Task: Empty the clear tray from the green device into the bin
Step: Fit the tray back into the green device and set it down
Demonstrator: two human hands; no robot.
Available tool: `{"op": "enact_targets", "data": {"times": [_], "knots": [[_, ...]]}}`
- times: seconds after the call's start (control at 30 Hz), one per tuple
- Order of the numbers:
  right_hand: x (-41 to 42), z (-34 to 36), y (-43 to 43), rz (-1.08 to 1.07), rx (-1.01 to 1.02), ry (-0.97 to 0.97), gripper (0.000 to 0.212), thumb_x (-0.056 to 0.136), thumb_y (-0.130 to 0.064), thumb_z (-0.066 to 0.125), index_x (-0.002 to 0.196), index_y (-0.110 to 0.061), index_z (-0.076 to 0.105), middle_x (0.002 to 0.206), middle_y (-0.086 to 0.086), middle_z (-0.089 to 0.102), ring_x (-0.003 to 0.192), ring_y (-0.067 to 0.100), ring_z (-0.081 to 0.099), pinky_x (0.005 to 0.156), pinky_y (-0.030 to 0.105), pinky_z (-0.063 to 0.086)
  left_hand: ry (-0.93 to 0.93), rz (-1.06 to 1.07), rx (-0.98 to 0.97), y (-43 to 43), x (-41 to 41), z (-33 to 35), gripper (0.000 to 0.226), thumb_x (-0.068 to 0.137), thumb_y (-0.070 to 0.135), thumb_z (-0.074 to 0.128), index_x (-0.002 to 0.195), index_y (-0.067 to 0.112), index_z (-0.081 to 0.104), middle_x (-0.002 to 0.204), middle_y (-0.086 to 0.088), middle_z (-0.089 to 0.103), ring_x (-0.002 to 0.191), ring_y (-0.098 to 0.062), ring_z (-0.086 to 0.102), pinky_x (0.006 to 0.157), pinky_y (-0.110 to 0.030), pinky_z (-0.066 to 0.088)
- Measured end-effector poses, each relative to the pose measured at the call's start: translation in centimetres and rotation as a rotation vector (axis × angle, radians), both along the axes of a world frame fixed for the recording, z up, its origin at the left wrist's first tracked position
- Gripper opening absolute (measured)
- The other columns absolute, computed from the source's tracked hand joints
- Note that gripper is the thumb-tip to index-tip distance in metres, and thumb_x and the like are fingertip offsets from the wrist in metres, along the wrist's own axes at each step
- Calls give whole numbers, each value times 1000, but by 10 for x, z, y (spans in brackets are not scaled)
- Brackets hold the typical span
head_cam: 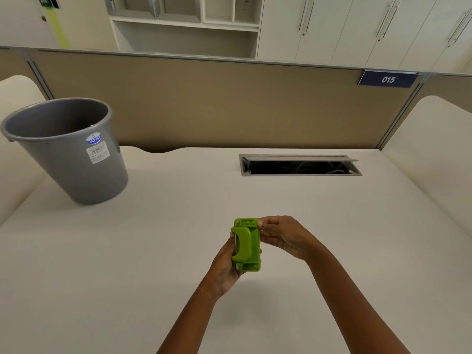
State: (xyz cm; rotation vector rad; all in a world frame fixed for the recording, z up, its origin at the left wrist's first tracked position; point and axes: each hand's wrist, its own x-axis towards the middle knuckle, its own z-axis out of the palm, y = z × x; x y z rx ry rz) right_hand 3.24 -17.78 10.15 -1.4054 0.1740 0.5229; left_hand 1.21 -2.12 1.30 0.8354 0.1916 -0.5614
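Holding the green device [246, 244] up off the desk [332, 226], the person has both bare hands on it, roughly in the middle of the head view and near the bottom half of the frame. The left hand [226, 264] cups it from below and from its left side, fingers wrapped round the back so that only the palm and wrist show clearly; it is closed on the device. The right hand [281, 237] comes in from the right, its fingertips [261, 223] pinched against the device's upper right edge, so it too is gripping the device. The device stands on end, long side running up and down, with its curved green handle facing the camera and a thin pale strip showing along its left edge. Whether that strip is the clear tray I cannot tell; no tray shows apart from the device.

Well away to the left, near the far edge of the desk, stands the grey bin [66, 146], upright with its open mouth toward the camera and a white label and blue sticker on its side. To the right of it, set into the desk surface, a cable hatch [298, 165] lies open with wires inside. Behind runs a tan partition [217, 103] carrying a blue sign [388, 79] that reads 015.
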Motion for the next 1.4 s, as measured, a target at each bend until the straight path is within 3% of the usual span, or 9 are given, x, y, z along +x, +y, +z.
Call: {"op": "enact_targets", "data": {"times": [0.3,0.5,0.67,0.8,0.9,1.0,1.23,1.3,1.4], "knots": [[-2,0,5,-36,-126,-80,26,88,-7,56,108,8,62,84,8,67,74,12,66,62,12,56,-46,24,125,2,-1,0,37,97,38,30,97,22,64,73,5,77,65,-9,71,55,-22,58],[-5,-1,7,-35,-189,-155,21,87,-10,58,101,4,65,88,8,66,81,15,64,74,19,56,-140,47,258,1,-2,12,34,97,36,29,106,25,60,102,-7,65,89,-21,62,69,-30,51],[-4,-5,10,-91,-267,-251,22,88,-3,56,103,10,63,88,12,63,80,17,60,73,19,54,-230,22,358,0,-2,17,34,97,35,31,95,32,65,80,10,71,64,-2,66,50,-20,47],[-4,-6,14,-130,-296,-263,11,89,-1,52,84,-1,63,76,4,58,81,21,54,72,22,48,-286,22,384,-2,1,17,34,98,32,30,98,31,64,78,12,72,63,3,66,51,-17,50],[-3,-7,17,-174,-317,-266,27,89,0,51,68,-15,56,71,1,55,75,19,52,70,23,45,-303,24,408,-5,1,18,33,99,31,29,101,30,62,86,7,68,65,3,66,53,-18,51],[-3,-8,18,-179,-313,-277,28,88,0,52,66,-16,56,69,0,55,69,14,50,68,22,44,-305,40,421,-5,1,19,32,99,29,29,99,29,62,87,4,66,64,0,64,54,-20,49],[3,5,-2,167,-273,-207,13,90,-14,54,86,-18,65,85,1,64,82,10,60,81,21,51,-333,55,470,1,0,14,32,99,26,29,103,21,60,73,13,70,59,3,64,54,-21,45],[4,5,1,182,-290,-214,15,92,-19,51,95,-17,66,96,4,65,91,12,61,91,28,49,-355,50,502,1,2,17,32,99,26,29,100,24,61,69,14,70,58,3,64,54,-22,44],[7,10,8,178,-367,-298,23,91,-18,53,108,-10,66,104,7,67,93,12,61,86,25,49,-401,15,561,0,2,24,32,100,23,30,95,28,61,75,8,67,61,-2,61,47,-15,44]]}}
